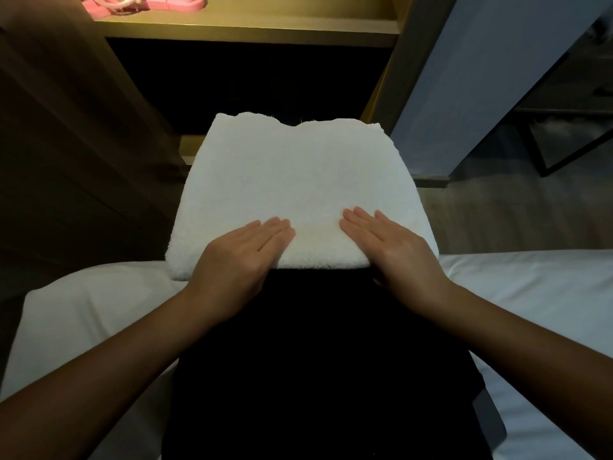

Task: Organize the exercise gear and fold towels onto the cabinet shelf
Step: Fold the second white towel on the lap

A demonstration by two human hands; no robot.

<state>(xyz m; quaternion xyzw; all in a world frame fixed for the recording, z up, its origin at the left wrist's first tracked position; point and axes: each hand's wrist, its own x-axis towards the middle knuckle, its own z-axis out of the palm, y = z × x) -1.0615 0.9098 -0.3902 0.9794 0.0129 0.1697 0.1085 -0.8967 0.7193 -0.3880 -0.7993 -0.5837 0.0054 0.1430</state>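
Single head view, wide-angle; faces forward and down, close above towel [292, 190]; cabinet shelf [265, 21] near top edge.

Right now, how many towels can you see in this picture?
1. A white folded towel lies across the person's lap, with the left hand and right hand flat on its near edge. Others may lie out of view.

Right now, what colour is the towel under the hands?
White; the folded towel shows plainly in the head view.
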